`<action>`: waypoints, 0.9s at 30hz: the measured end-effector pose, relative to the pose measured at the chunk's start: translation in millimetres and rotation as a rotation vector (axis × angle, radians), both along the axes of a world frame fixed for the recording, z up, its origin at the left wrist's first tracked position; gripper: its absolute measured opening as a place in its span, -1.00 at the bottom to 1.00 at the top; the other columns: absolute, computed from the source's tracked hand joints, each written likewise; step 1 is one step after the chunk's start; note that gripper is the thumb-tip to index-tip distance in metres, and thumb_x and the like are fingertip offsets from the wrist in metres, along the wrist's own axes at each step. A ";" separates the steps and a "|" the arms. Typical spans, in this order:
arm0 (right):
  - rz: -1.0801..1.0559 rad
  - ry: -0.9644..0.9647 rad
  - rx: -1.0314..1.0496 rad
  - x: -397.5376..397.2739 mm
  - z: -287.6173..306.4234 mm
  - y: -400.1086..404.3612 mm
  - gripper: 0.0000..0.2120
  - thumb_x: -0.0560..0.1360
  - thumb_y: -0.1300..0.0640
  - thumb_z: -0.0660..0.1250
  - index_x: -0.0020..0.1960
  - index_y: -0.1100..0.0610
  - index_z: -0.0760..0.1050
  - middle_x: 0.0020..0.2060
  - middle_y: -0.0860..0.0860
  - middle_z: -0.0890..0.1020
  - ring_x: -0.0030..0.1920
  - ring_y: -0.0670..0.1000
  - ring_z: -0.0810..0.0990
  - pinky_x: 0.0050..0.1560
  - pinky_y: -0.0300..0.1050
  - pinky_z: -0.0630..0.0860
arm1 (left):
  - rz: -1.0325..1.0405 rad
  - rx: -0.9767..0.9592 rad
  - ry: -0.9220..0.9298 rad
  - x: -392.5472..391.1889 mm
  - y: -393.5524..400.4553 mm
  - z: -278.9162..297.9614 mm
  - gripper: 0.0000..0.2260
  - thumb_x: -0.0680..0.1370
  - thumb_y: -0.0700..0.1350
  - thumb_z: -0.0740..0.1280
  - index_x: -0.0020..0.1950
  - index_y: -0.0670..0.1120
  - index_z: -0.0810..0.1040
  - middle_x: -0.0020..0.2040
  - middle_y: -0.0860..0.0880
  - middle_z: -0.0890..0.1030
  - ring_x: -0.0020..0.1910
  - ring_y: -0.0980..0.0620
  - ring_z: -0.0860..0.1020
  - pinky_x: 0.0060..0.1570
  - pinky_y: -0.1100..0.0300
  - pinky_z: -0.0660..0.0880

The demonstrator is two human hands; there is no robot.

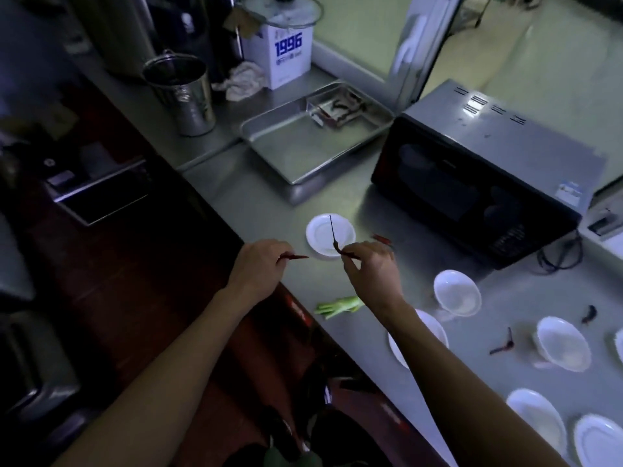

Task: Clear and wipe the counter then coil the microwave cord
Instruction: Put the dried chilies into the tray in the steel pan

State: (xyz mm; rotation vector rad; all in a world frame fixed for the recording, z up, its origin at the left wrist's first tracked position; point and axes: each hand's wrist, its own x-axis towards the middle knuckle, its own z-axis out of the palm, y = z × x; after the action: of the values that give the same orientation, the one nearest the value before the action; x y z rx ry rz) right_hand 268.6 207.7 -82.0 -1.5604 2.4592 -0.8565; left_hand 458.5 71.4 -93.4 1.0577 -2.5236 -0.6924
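Both hands hover over the near edge of the steel table [337, 197]. The left hand [259, 269] has its fingers curled in, pinching a small red dried chili [296, 256] whose tip pokes out to the right. The right hand [372, 267] pinches a darker chili [338, 249] with a long thin stem, which stands up over the small white saucer [330, 234] just beyond the two hands (whether the chili touches the saucer cannot be told). Another red chili [381, 238] shows just past the right hand's knuckles.

The black microwave [482, 183] sits on the table to the right of the saucer, its door facing the near left. Its dark cord [559, 257] lies in a loose loop on the table at its near right corner.

A green vegetable scrap [337, 306] lies by the table edge under the right wrist. To the right, near side, white bowls and plates are scattered, among them a bowl [456, 291] close to the microwave and another [563, 343] further right, with two dark chili bits [504, 345] [589, 313] lying on the table between and beside them.

Further off, a shallow steel tray [303, 150] holds a clear box at its far corner. Beyond it stand a metal bucket [182, 92], a crumpled cloth [242, 80] and a white box printed "1996" [288, 52].
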 end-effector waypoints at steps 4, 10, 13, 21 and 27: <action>0.012 -0.046 0.015 4.0 -4.7 -38.0 -0.85 0.51 0.22 0.42 0.07 0.12 0.68 -0.05 0.02 0.73 0.03 0.17 0.62 0.10 0.15 0.50 | 0.020 -0.011 -0.023 10.6 -28.9 -3.8 -0.86 0.49 -0.22 0.35 -0.03 -0.04 0.66 -0.10 -0.01 0.66 -0.05 -0.10 0.61 0.01 -0.03 0.50; -0.037 -0.131 -0.015 -19.6 -21.7 -102.6 -0.85 0.52 0.22 0.41 0.05 0.09 0.70 -0.06 0.00 0.73 0.04 0.14 0.62 0.10 0.15 0.51 | -0.012 -0.009 -0.071 -14.2 -100.9 -9.8 -0.86 0.51 -0.22 0.37 0.00 -0.05 0.67 -0.10 0.00 0.65 -0.06 -0.07 0.59 0.00 -0.02 0.50; -0.072 -0.150 -0.020 -42.9 -30.5 -135.3 -0.90 0.53 0.20 0.41 0.01 0.14 0.69 -0.12 0.07 0.71 -0.02 0.16 0.61 0.06 0.13 0.52 | -0.024 0.004 -0.106 -41.8 -139.6 -9.6 -0.84 0.51 -0.21 0.36 0.02 -0.03 0.68 -0.08 0.00 0.66 -0.06 -0.06 0.59 0.00 0.00 0.50; -0.135 -0.203 -0.023 -86.2 -34.9 -182.4 -0.91 0.51 0.19 0.44 0.00 0.17 0.66 -0.13 0.06 0.70 -0.03 0.15 0.60 0.01 0.11 0.53 | -0.110 0.009 -0.194 -96.7 -201.9 -7.3 -0.83 0.51 -0.18 0.35 0.00 0.06 0.66 -0.12 0.08 0.65 -0.14 0.02 0.57 -0.18 0.16 0.43; -0.203 -0.211 -0.019 -116.0 -37.0 -194.6 -0.89 0.53 0.19 0.41 0.03 0.17 0.66 -0.10 0.07 0.69 -0.01 0.15 0.59 0.02 0.11 0.54 | -0.244 0.017 -0.216 -149.4 -235.6 -2.3 -0.85 0.50 -0.19 0.37 -0.02 0.03 0.65 -0.12 0.08 0.63 -0.10 0.01 0.57 -0.10 0.09 0.50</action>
State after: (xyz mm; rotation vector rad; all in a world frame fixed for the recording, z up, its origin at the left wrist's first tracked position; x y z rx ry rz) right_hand 152.6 13.2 -119.0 -1.1700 2.4893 -1.0193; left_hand 309.0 -164.1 -95.6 0.8802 -2.8710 -0.6963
